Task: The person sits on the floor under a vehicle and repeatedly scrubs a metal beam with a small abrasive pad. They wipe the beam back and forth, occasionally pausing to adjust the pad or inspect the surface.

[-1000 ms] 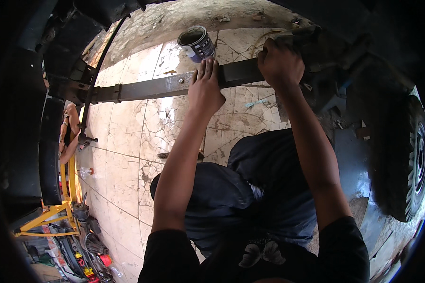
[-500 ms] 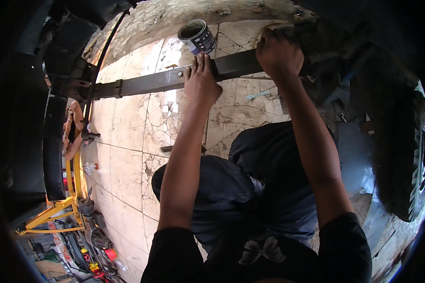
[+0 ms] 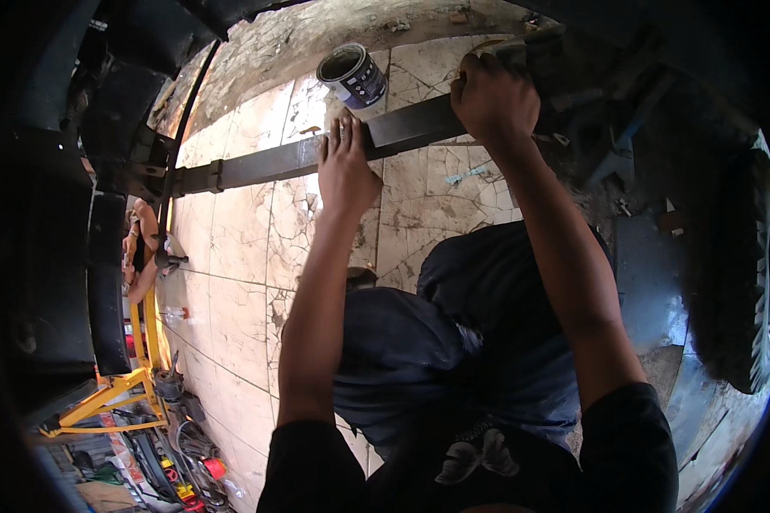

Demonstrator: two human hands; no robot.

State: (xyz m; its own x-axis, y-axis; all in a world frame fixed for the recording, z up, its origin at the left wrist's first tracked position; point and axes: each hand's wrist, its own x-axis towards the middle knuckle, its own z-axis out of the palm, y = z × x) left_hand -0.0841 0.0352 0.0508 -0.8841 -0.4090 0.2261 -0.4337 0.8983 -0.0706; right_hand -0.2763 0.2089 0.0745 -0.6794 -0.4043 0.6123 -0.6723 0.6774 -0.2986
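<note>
A long dark metal bar (image 3: 269,164), resembling a vehicle leaf spring, runs across in front of me above the floor. My left hand (image 3: 347,171) lies over it near a step in its surface, fingers stretched across the top; the thumb is mostly hidden. Farther right, my right hand (image 3: 496,98) rests on the bar with its fingers curled under. Whatever it may hold is hidden by the knuckles. Just beyond the left hand, an open paint can (image 3: 364,85) with a dark inside and printed label stands on the tiles.
Dark vehicle parts (image 3: 51,214) hang at the left, and a tyre (image 3: 736,274) stands at the right. Another person's arm (image 3: 145,248) shows at left above a yellow metal stand (image 3: 103,406). Assorted parts (image 3: 180,466) lie at lower left. The tiled floor (image 3: 231,248) is cracked.
Both hands appear slightly farther left and lower, with the view shifting too. A bolt head seen on the bar beside my left hand no longer shows.
</note>
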